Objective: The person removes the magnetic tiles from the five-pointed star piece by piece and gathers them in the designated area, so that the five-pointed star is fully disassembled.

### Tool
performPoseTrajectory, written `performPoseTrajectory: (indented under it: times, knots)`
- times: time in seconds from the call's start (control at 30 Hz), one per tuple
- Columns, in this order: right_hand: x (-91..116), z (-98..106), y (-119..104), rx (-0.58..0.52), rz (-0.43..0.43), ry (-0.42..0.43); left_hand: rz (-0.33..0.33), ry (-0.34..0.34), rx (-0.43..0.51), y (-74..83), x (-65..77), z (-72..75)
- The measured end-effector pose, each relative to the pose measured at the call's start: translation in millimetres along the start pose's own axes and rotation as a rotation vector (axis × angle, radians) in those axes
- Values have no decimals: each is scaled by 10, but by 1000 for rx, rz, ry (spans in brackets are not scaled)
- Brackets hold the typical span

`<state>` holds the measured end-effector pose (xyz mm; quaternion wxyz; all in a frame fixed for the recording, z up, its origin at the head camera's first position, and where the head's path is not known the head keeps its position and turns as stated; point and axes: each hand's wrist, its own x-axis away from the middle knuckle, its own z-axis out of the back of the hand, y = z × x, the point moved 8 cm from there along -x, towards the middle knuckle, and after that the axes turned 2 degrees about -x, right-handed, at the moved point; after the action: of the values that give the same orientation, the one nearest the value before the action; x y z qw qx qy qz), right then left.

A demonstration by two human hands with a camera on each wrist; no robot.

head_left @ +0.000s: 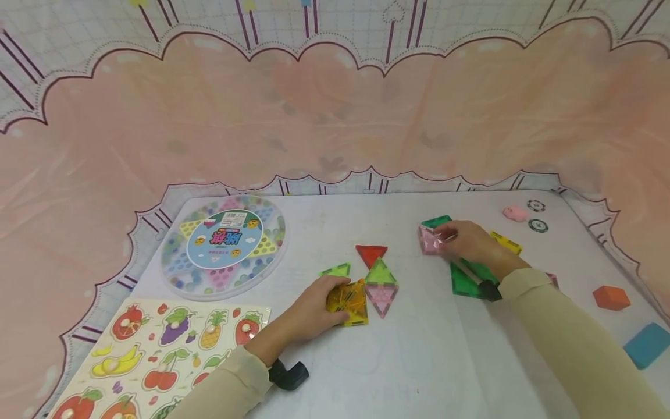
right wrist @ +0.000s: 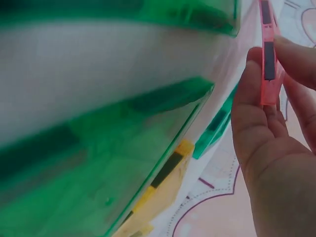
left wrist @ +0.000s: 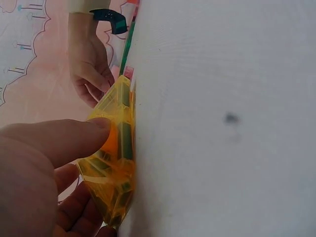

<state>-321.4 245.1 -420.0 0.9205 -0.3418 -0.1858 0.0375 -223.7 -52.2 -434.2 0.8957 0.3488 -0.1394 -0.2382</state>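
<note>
Yellow magnetic tiles (head_left: 357, 299), joined into an angular shape, are gripped by my left hand (head_left: 314, 308), with the thumb across one face in the left wrist view. My right hand (head_left: 473, 241) pinches a pink magnetic tile (right wrist: 269, 59) on edge between thumb and fingers. Green tiles (head_left: 463, 284) lie below that hand, with a yellow tile (head_left: 508, 243) beyond the wrist and another green tile (head_left: 436, 221) behind the pink one. Between the hands lie a red triangle (head_left: 370, 254), a light green triangle (head_left: 381, 273) and a pink triangle (head_left: 382, 295). Another light green triangle (head_left: 337, 270) lies behind the left hand.
A round Chinese checkers box (head_left: 175, 244) and a fruit puzzle board (head_left: 143, 349) lie at the left. At the right are an orange block (head_left: 611, 297), a blue block (head_left: 647, 345), a pink toy (head_left: 515, 213) and two round chips (head_left: 538, 226).
</note>
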Motion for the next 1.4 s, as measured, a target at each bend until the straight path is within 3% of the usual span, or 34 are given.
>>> performPoseTrajectory:
  times: [0.3,0.47,0.67,0.8,0.9,1.17,1.27,1.4]
  knots:
    - [-15,116,36,67,-27,49,4,-3,1,27,6,19]
    - [168,277,-49,37,38,152,11,-1,4,35,10,16]
    - [439,243,-175,-4,153,151,8,12,-9,39,13,-1]
    - [565,45,-348,3,233,137,-5,28,-22,47,15,-1]
    - [654,-216,-547,0,293,91,-9,38,-20,50,14,7]
    - [764,-1120,-1042,-15,348,-210,0,57,-13,28,18,33]
    - [764,-1288,-1121,-15,342,-285,8,79,-7,26,15,42]
    - [751,-1354,-1168,-26,330,-315,15,103,-1,33,17,59]
